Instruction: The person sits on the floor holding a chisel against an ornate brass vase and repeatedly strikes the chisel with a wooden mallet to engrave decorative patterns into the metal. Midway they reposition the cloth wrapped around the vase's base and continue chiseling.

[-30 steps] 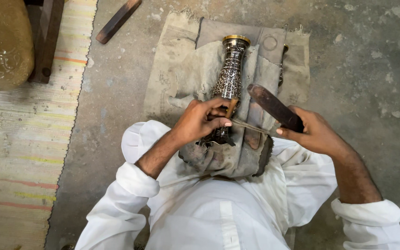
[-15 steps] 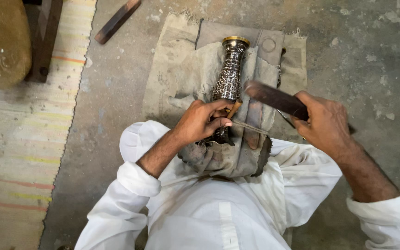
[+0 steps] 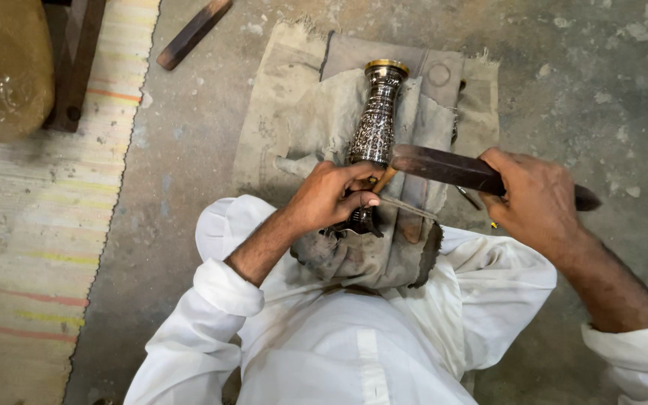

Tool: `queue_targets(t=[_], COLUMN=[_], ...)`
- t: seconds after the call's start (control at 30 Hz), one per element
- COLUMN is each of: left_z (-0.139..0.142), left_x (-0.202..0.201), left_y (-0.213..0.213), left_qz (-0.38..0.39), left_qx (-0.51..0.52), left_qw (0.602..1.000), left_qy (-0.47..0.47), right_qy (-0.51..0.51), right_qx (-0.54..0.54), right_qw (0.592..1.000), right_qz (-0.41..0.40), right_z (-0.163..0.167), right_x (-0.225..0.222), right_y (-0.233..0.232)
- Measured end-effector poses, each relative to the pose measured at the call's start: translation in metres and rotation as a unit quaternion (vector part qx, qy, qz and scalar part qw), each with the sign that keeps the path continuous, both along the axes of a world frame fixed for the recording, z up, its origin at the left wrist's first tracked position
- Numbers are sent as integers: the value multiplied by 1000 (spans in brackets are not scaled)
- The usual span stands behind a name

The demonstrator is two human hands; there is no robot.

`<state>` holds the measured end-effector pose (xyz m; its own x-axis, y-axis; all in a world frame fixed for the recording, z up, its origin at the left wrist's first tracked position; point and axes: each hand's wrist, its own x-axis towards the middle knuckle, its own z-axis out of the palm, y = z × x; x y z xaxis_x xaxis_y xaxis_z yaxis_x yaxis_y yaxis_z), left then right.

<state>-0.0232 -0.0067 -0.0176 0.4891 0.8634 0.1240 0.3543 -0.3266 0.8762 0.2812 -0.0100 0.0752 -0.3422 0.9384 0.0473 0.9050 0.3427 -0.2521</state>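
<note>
2 hands working: left hand (image 3: pixel 331 196) is pinching a thin chisel (image 3: pixel 381 182) against the engraved metal vase (image 3: pixel 375 124) lying on grey cloth (image 3: pixel 294 120). Right hand (image 3: pixel 538 199) is wrapping tight around a dark wooden bar (image 3: pixel 444 166). Chisel tip is sitting hidden behind fingers.

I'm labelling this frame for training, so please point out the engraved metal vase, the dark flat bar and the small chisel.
engraved metal vase (image 3: pixel 374 127): head view, patterned neck.
dark flat bar (image 3: pixel 444 166): head view, bare middle ahead of the right hand.
small chisel (image 3: pixel 384 180): head view, shaft above the left hand's fingers.
</note>
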Motion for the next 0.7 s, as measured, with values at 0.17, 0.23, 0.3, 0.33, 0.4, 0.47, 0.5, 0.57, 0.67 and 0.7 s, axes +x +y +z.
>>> queue_targets(t=[0.17, 0.23, 0.3, 0.33, 0.4, 0.47, 0.5, 0.57, 0.67, 0.7], left_z=[-3, -4, -5, -6, -6, -6, -6, -5, -4, -4], left_x=[-1, -2, -2, -2, -3, -3, -3, -4, -5, -4], left_y=[1, 2, 1, 1, 2, 3, 2, 3, 3, 4], left_qz=[-3, -15, -18, -15, -15, -28, -29, -21, -25, -30], left_qx=[21, 45, 72, 53, 22, 56, 70, 43, 34, 35], left_qw=[1000, 999, 996, 998, 1000, 998, 996, 999, 999, 999], left_qy=[0, -13, -44, -30, 2, -32, -51, -3, -8, -26], right_qy=[-61, 8, 45, 50, 39, 2, 36, 103, -51, 23], right_qx=[66, 5, -16, -5, 17, 40, 2, -81, 83, 38], right_qw=[995, 1000, 998, 998, 999, 999, 999, 982, 995, 999], right_qz=[49, -23, -44, -31, -4, 18, -36, -137, 38, -25], right_z=[-5, -5, -5, -5, -6, -7, -6, -7, -8, -8], right_x=[0, 0, 1, 2, 3, 3, 5, 6, 6, 7], right_y=[-3, -5, -5, -5, -5, -4, -3, -3, -6, -7])
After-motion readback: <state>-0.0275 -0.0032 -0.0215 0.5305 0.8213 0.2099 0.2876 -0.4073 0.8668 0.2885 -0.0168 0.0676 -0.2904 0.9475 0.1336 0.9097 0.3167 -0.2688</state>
